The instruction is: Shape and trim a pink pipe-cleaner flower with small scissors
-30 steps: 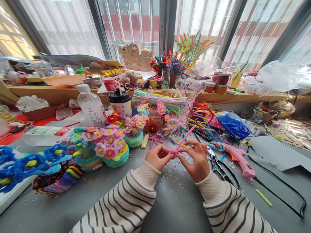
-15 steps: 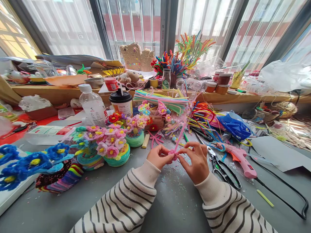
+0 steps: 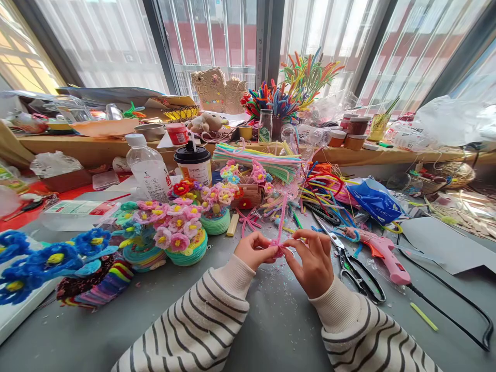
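Note:
Near the middle of the grey table, my left hand pinches a small pink fuzzy flower shape between thumb and fingers. From it a straight pink pipe cleaner sticks up and away from me. My right hand touches the right side of the same pink piece, thumb and index finger pinched on it and the other fingers curled above. The fingertips of both hands almost meet and cover part of the piece.
Scissors and a pink glue gun with a black cable lie right of my hands. Pots of fuzzy flowers, a plastic bottle and a lidded cup stand left. Pipe cleaner bundles lie behind.
The upright pink pipe cleaner has swung slightly left and stands straighter. My right hand has shifted a little, its fingers turned slightly. My left hand keeps its hold.

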The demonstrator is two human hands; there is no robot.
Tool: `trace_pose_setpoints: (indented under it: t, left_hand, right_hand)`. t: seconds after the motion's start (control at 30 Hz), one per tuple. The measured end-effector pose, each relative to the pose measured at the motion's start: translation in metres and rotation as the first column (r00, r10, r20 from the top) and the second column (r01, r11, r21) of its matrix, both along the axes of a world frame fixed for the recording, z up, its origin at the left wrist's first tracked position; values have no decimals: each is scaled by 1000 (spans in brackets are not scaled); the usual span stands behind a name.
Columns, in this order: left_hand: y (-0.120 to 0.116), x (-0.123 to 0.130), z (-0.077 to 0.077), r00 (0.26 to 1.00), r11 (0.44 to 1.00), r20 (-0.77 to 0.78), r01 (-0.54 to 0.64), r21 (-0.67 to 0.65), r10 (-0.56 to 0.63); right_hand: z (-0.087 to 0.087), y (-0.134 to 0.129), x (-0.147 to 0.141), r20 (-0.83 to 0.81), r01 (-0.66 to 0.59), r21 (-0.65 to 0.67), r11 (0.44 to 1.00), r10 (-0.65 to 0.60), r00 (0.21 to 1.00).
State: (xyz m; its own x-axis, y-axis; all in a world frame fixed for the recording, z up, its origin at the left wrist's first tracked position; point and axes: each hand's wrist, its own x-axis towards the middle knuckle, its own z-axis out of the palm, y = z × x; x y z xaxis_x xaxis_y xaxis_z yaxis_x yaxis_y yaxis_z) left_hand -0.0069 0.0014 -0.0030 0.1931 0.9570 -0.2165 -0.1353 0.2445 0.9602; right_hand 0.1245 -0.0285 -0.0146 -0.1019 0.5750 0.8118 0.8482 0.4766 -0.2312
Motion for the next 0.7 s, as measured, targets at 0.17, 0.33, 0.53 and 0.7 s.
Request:
trace_pose_setpoints:
  t: [0.17,0.33,0.53,0.7]
  left_hand:
    - [0,1,-1,1000,998,7,8,65,-8]
    - [1,-1,-2,998,990,-15,56,131,-55]
    - [3,-3,-1,999,993,-35,25,112,-21]
    - [0,-1,2,995,994,9,98,51,-99]
  right_hand:
    - [1,0,0,-4,2,-3,1000,-2,1000]
    - [2,0,1,-18,-1,5,1000,1,1000]
    - [2,1,1,-17,-18,-21,1000,18,1000]
    - [2,1,1,-31,-21,-22,1000,21,999]
